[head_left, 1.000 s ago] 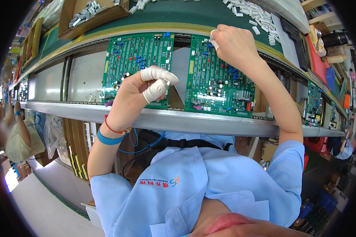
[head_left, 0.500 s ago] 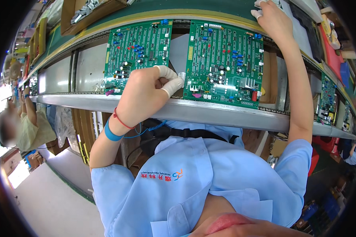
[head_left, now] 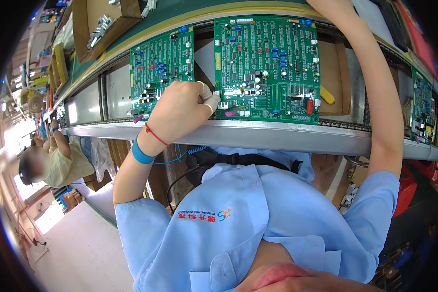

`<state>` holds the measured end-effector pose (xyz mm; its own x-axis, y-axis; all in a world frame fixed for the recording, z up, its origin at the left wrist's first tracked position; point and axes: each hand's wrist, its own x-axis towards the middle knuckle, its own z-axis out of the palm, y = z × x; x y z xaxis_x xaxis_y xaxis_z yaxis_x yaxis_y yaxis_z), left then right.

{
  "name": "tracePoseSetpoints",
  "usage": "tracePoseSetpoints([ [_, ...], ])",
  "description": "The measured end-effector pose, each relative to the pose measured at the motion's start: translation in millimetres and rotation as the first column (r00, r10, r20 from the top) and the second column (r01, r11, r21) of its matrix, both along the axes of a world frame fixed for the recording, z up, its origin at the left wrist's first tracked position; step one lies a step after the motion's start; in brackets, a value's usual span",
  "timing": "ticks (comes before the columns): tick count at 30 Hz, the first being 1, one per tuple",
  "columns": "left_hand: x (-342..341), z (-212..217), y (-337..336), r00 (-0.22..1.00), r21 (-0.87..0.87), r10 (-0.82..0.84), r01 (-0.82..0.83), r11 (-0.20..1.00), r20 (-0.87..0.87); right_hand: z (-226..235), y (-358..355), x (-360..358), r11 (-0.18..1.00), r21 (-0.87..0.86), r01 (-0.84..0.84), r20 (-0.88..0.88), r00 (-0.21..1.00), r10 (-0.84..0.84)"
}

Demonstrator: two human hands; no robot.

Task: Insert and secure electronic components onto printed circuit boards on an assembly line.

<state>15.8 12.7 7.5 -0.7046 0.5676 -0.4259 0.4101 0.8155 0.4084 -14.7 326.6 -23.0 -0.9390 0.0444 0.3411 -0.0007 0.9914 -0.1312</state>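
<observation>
Two green circuit boards lie side by side on a conveyor line in front of me. My left hand (head_left: 180, 112), with white finger cots on its fingertips and a blue wrist strap, is curled with its pinched fingertips pressed against the lower left corner of the larger board (head_left: 267, 68). Anything small between those fingertips is hidden. The smaller board (head_left: 161, 68) lies just left of that hand. My right forearm (head_left: 374, 97) reaches up past the right side of the larger board, and its hand is beyond the top edge of the picture.
A metal rail (head_left: 277, 138) runs along the conveyor's near edge. Open cardboard boxes of metal parts (head_left: 102, 29) stand behind the line. Another green board (head_left: 423, 107) lies at the right. A yellow item (head_left: 327, 95) lies beside the larger board. A seated person (head_left: 58, 160) works at far left.
My left hand has dropped from above the gap onto the larger board's lower left corner. My right hand has gone up out of view, and the view has shifted closer to the boards.
</observation>
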Motion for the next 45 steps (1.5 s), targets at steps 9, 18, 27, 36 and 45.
tracePoseSetpoints([
  [9, -9, 5, 6, 0.995, -0.074, -0.03, 0.037, 0.997, 0.091, -22, 12, -9, 1.0, 0.001, 0.026, -0.011, 1.0, -0.026],
  [18, -18, 13, -1, 0.995, -0.03, -0.038, 0.041, 0.999, 0.096, 30, -20, 0, 0.243, -0.969, -0.045, 0.008, 0.977, 0.214],
  [27, -39, 31, 18, 0.985, 0.757, 0.165, -0.07, 0.649, -0.05, 57, -83, 35, -0.201, -0.958, 0.206, 0.057, 0.822, 0.567],
  [36, -37, 18, 3, 0.976, 0.859, 0.148, -0.213, 0.466, 0.163, 38, -100, 42, 0.049, -0.994, -0.095, -0.056, 0.854, 0.517],
  [45, -57, 10, -125, 0.908, 0.765, 0.413, -0.31, 0.564, 0.063, 24, -99, 32, 0.23, -0.973, 0.018, 0.132, 0.862, 0.49],
])
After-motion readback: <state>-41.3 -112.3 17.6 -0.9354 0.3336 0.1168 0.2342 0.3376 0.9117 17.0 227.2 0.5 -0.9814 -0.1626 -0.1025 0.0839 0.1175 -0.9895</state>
